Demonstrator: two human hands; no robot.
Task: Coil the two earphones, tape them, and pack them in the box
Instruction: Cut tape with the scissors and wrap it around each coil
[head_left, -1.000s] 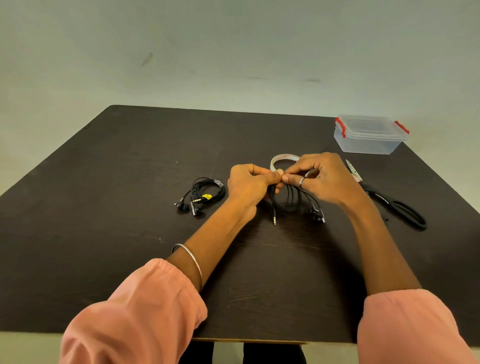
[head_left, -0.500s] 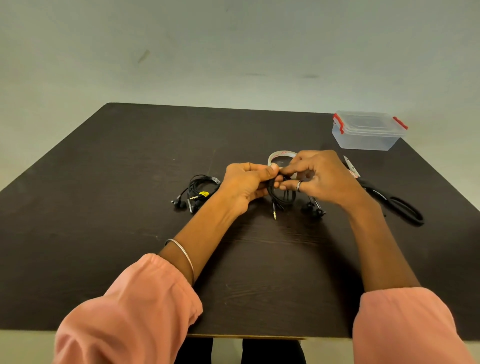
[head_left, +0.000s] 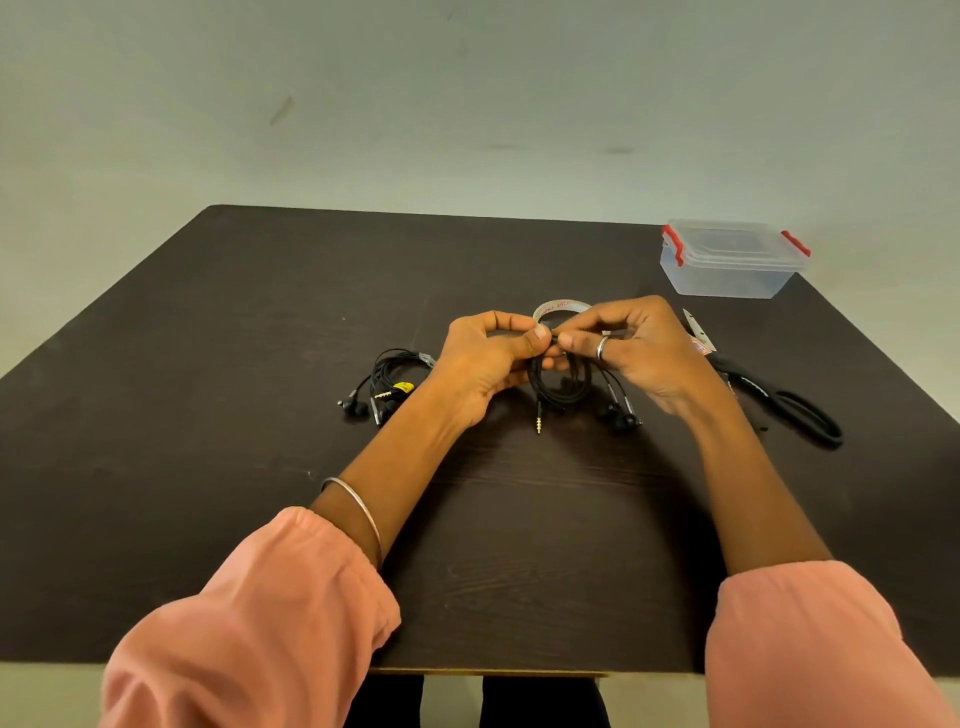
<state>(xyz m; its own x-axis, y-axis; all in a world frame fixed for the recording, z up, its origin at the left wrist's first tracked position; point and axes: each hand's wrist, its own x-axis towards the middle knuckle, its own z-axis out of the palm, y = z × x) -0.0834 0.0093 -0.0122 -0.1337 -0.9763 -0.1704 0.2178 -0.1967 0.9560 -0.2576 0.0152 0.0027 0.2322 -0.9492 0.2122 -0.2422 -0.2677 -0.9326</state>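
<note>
Both hands, left hand (head_left: 483, 358) and right hand (head_left: 639, 348), pinch the top of my second earphone coil (head_left: 558, 387), raised above the counter (head_left: 208, 415); its plug dangles, so a loosened pinch may unwind it. Left lies the taped earphone (head_left: 387, 384); farther off, the lidded box (head_left: 727, 270)
</note>
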